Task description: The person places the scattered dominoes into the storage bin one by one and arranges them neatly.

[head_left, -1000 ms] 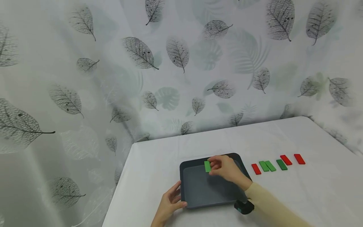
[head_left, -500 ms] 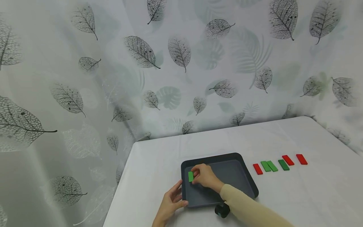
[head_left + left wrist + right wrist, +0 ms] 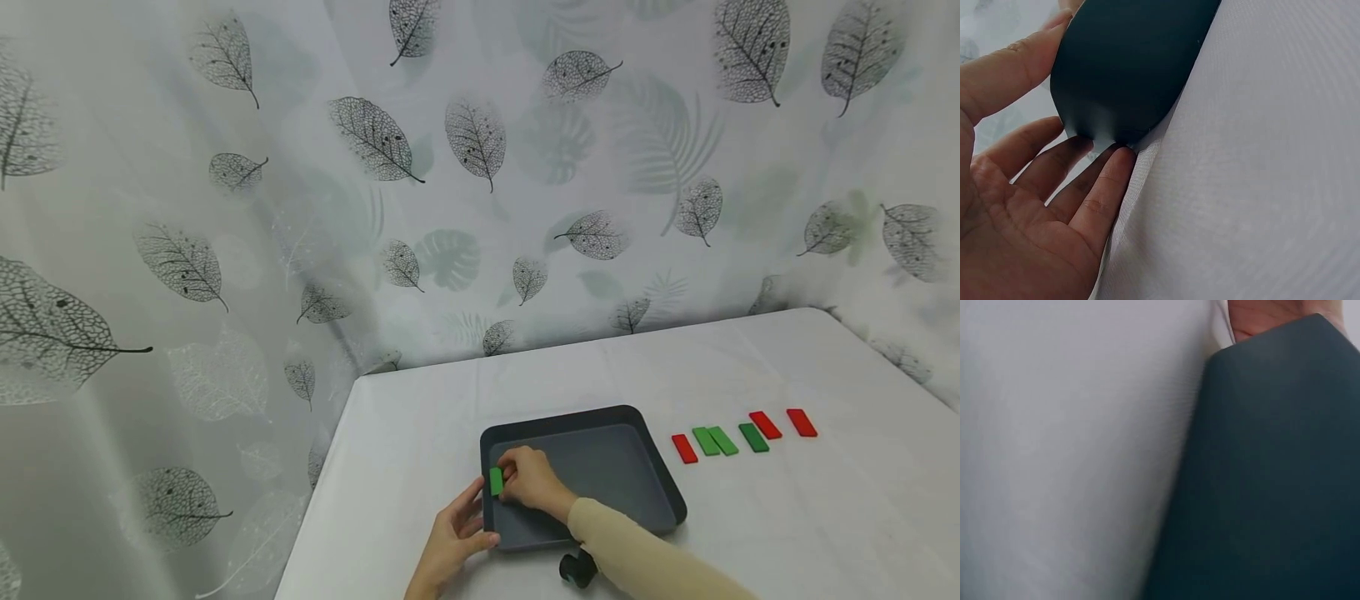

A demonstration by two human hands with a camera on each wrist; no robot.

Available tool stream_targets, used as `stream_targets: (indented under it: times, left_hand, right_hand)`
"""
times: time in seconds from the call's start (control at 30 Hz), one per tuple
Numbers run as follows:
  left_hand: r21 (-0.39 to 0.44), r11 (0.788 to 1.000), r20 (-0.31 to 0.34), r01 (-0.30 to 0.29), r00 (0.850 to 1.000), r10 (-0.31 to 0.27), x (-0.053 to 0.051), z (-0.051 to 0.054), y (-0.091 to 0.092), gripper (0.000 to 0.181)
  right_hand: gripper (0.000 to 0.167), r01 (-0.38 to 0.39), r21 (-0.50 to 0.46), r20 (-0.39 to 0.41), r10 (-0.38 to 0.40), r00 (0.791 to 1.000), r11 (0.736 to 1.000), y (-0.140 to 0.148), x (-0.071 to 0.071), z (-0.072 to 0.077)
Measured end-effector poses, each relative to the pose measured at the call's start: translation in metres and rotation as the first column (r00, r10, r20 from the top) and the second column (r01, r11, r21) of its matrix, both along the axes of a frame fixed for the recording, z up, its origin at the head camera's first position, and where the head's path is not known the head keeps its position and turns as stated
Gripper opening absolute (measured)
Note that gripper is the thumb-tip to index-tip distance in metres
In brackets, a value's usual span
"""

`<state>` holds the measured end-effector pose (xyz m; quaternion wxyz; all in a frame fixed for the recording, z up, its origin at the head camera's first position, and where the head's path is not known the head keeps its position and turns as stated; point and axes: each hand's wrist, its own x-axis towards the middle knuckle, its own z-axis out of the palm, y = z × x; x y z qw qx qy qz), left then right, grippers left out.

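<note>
A dark grey rectangular tray (image 3: 600, 479) lies on the white table. Its left wall is touched by my left hand (image 3: 450, 537), whose fingers reach the outside and whose thumb lies near the front left corner. In the left wrist view the fairly straight fingers of this left hand (image 3: 1041, 212) rest against the dark tray wall (image 3: 1129, 62). Inside the tray, my right hand (image 3: 534, 482) pinches a small green rectangular tile (image 3: 497, 482) close to the left wall. In the right wrist view the tray (image 3: 1272, 475) hides most of the right hand (image 3: 1266, 315).
To the right of the tray, several tiles lie on the white table (image 3: 750, 533): red (image 3: 685, 448), light green (image 3: 706, 441) and dark green (image 3: 753, 437) ones, with more red farther right. A leaf-patterned curtain (image 3: 465, 208) hangs behind the table.
My right hand has carried the green tile leftward and nearer, from the tray's far middle to beside its left wall. My left hand has stayed at the tray's left side.
</note>
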<state>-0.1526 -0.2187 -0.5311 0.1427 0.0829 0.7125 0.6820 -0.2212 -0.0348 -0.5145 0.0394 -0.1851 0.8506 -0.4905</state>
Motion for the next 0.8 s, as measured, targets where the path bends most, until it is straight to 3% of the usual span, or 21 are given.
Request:
stream_targets:
  times: [0.37,0.5,0.63,0.8]
  left_hand:
    - [0.004,1.0,-0.009,0.017,1.0,-0.017,0.0,0.002,0.001,0.084]
    - [-0.001,1.0,-0.023,0.016,1.0,-0.016,0.0,0.002,0.003,0.083]
    - [-0.013,1.0,-0.011,0.003,1.0,-0.003,0.001,0.0,0.003,0.083]
    - [-0.039,0.999,-0.028,-0.002,1.0,0.001,0.002,-0.002,0.001,0.082]
  right_hand:
    - [0.046,-0.014,0.004,-0.066,0.014,0.998,1.0,0.0,0.004,-0.004]
    - [0.052,-0.03,-0.035,-0.03,0.029,0.999,0.999,0.008,0.006,-0.002]
    - [0.056,-0.062,-0.09,0.023,0.065,0.998,0.994,0.028,0.009,0.013]
    - [0.053,-0.078,-0.102,-0.04,0.075,0.996,0.992,0.088,0.013,0.038]
